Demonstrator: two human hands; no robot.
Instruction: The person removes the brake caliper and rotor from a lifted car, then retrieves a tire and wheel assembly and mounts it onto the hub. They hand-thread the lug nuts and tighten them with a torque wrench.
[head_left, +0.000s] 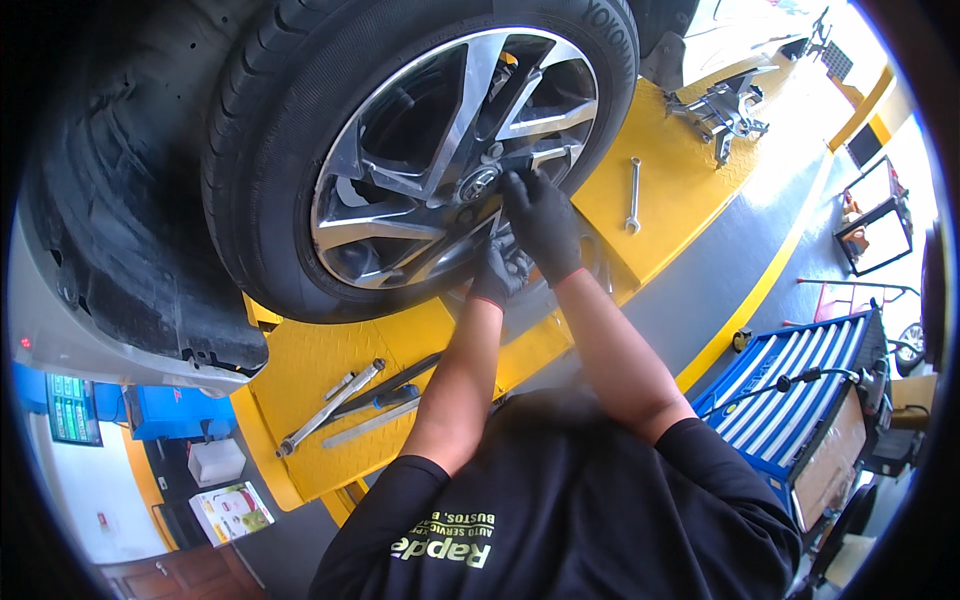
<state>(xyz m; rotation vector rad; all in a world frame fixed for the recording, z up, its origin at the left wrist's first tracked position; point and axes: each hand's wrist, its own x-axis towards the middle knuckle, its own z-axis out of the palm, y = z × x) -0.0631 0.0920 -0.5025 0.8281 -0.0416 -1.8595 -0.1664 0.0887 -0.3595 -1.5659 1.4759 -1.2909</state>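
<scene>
A car wheel [470, 145] with a black tire [262, 190] and silver-and-black alloy spokes fills the upper middle. My right hand [542, 225], in a black glove, is at the hub just right of the round center cap [478, 184]. Its fingers are bent together against the wheel; whatever is in them is hidden. Lower and to the left, my left hand [502, 272], gloved too, is curled in front of the lower spokes. Its fingers are closed, and I cannot make out what they hold.
The wheel is beside a yellow platform [665, 215] bearing a combination wrench [633, 195] and a metal clamp-like device [722, 110]. Lower left on it lie a long chrome bar wrench [335, 408] and other long tools. A blue tool cabinet [790, 390] stands at right. The fender [130, 340] arches at left.
</scene>
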